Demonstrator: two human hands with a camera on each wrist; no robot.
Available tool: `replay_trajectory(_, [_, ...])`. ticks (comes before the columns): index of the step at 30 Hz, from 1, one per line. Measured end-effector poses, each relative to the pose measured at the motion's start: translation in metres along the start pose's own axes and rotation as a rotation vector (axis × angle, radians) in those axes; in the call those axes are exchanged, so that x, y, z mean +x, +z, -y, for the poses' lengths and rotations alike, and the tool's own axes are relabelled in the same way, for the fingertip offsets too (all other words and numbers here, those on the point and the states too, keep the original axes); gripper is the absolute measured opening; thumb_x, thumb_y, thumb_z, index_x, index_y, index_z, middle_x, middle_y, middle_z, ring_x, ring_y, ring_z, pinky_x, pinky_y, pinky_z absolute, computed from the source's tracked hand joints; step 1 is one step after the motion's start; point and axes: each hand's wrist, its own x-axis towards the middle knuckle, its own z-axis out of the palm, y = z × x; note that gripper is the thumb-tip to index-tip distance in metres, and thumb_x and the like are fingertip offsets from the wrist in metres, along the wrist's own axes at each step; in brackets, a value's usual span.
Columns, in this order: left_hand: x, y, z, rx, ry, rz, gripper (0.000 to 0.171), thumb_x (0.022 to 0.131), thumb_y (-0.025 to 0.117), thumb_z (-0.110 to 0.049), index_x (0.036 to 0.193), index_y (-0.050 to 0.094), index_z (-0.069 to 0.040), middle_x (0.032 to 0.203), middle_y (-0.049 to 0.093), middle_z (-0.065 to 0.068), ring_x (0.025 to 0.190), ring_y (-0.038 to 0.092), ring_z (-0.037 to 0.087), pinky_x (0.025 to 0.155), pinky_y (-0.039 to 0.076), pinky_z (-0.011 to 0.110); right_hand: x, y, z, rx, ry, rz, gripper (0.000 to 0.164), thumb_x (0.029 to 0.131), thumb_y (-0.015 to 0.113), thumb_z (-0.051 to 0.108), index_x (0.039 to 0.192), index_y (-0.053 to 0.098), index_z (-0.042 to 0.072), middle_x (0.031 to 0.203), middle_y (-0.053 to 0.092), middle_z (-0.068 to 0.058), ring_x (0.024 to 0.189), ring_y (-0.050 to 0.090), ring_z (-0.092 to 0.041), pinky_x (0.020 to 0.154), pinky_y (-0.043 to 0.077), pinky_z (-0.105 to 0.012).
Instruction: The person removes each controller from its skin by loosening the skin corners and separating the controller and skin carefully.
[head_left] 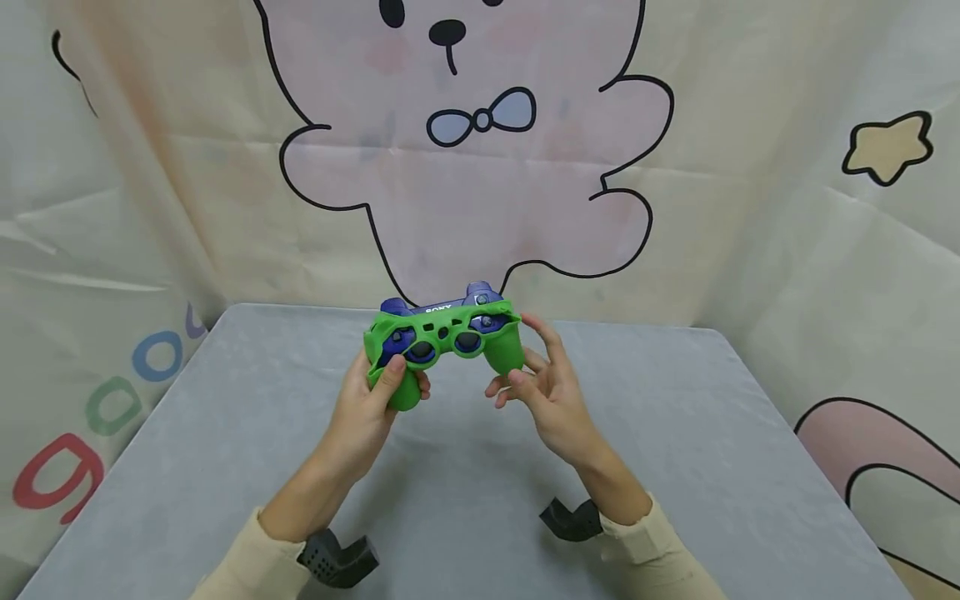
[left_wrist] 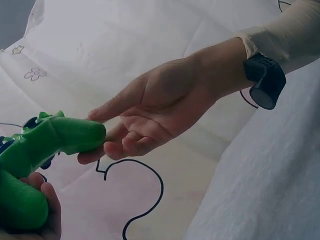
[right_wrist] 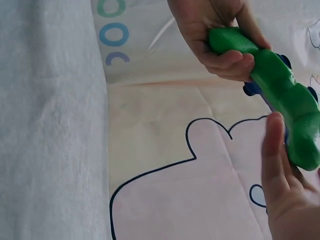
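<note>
A blue game controller [head_left: 481,295] wears a green silicone cover [head_left: 506,348], its thumbsticks showing through round holes. It is raised above the table. My left hand [head_left: 363,406] grips the left handle, thumb on the front and fingers wrapped behind; the right wrist view shows that left hand [right_wrist: 200,37] curled round the green cover [right_wrist: 280,75]. At the other handle my right hand [head_left: 557,408] has loosely extended fingers, the index at the controller's upper corner and the thumb near the handle tip. The left wrist view shows the right hand [left_wrist: 170,102] with its fingertips around the handle's end.
A grey cloth-covered table [head_left: 450,517] lies below. Pale fabric with cartoon drawings [head_left: 480,208] encloses the back and sides. Black wrist-worn devices [head_left: 337,560] sit at both cuffs.
</note>
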Motion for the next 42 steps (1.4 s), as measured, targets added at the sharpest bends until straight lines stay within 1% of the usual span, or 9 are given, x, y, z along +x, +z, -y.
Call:
replay_trajectory(4, [0.000,0.002,-0.001,-0.041,-0.011,-0.008,0.040,0.108,0.044,-0.031,0.144,0.035,-0.015,0.098,0.061,-0.001,0.085,0.063,0.010,0.086,0.057,0.023,0.002,-0.002,-0.002,-0.043,0.045,0.007,0.035,0.109,0.045,0.016,0.139,0.047,-0.004,0.108,0.072,0.003,0.070,0.069,-0.010,0.063,0.059,-0.025])
replay_trajectory(10, [0.001,0.004,-0.001,-0.078,-0.037,-0.004,0.039,0.108,0.043,-0.032,0.144,0.034,-0.018,0.097,0.062,-0.002,0.085,0.063,0.010,0.087,0.056,0.023,0.004,-0.004,0.000,-0.109,0.059,0.014,0.038,0.110,0.044,0.023,0.095,0.057,-0.009,0.076,0.063,0.003,0.056,0.056,-0.008,0.050,0.051,-0.022])
replay_trajectory(16, [0.000,0.005,0.002,-0.113,-0.025,0.011,0.034,0.108,0.041,-0.034,0.138,0.038,-0.016,0.095,0.063,-0.003,0.086,0.062,0.010,0.087,0.056,0.023,0.003,-0.001,-0.005,-0.135,-0.110,-0.074,0.043,0.107,0.050,0.019,0.074,0.052,-0.009,0.057,0.049,-0.003,0.046,0.045,-0.009,0.043,0.043,-0.022])
replay_trajectory(21, [-0.003,0.007,0.003,-0.140,-0.082,-0.042,0.037,0.108,0.040,-0.037,0.137,0.040,-0.015,0.097,0.062,-0.005,0.087,0.062,0.008,0.087,0.056,0.021,-0.001,0.004,-0.010,-0.195,-0.259,-0.099,0.038,0.105,0.052,0.007,0.070,0.055,-0.006,0.050,0.043,-0.014,0.041,0.040,-0.014,0.038,0.037,-0.023])
replay_trajectory(24, [-0.003,0.009,0.001,-0.201,-0.097,-0.117,0.040,0.107,0.042,-0.038,0.137,0.040,-0.011,0.098,0.062,-0.005,0.085,0.061,0.007,0.085,0.055,0.019,-0.002,0.008,-0.013,-0.350,-0.341,-0.135,0.037,0.104,0.055,0.008,0.068,0.058,0.001,0.050,0.046,-0.010,0.043,0.040,-0.009,0.040,0.036,-0.019])
replay_trajectory(30, [-0.004,0.014,-0.006,-0.297,-0.050,-0.251,0.041,0.106,0.048,-0.033,0.132,0.044,-0.002,0.093,0.063,-0.004,0.077,0.060,0.007,0.080,0.053,0.017,-0.001,0.015,-0.018,-0.838,-0.642,-0.256,0.051,0.107,0.051,0.025,0.057,0.046,0.012,0.048,0.039,0.001,0.044,0.031,-0.004,0.043,0.024,-0.013])
replay_trajectory(33, [-0.005,0.016,-0.006,-0.302,-0.049,-0.285,0.038,0.107,0.048,-0.031,0.131,0.046,-0.002,0.093,0.063,-0.004,0.075,0.059,0.007,0.078,0.053,0.017,-0.003,0.018,-0.021,-0.954,-0.737,-0.314,0.053,0.106,0.048,0.024,0.055,0.039,0.015,0.046,0.033,0.004,0.042,0.027,-0.004,0.044,0.019,-0.012])
replay_trajectory(37, [-0.005,0.017,-0.004,-0.307,-0.033,-0.339,0.035,0.107,0.049,-0.028,0.129,0.049,-0.002,0.094,0.063,-0.004,0.072,0.057,0.008,0.075,0.052,0.017,-0.007,0.024,-0.025,-0.896,-0.722,-0.304,0.049,0.104,0.051,0.018,0.055,0.041,0.015,0.046,0.035,0.004,0.042,0.028,-0.003,0.044,0.021,-0.010])
replay_trajectory(42, [-0.005,0.015,-0.004,-0.257,0.018,-0.296,0.034,0.107,0.047,-0.031,0.127,0.050,-0.005,0.093,0.062,-0.003,0.076,0.057,0.008,0.078,0.053,0.017,-0.010,0.026,-0.019,-0.655,-0.520,-0.247,0.033,0.099,0.058,0.004,0.066,0.057,0.007,0.051,0.050,-0.002,0.046,0.040,-0.005,0.045,0.036,-0.013])
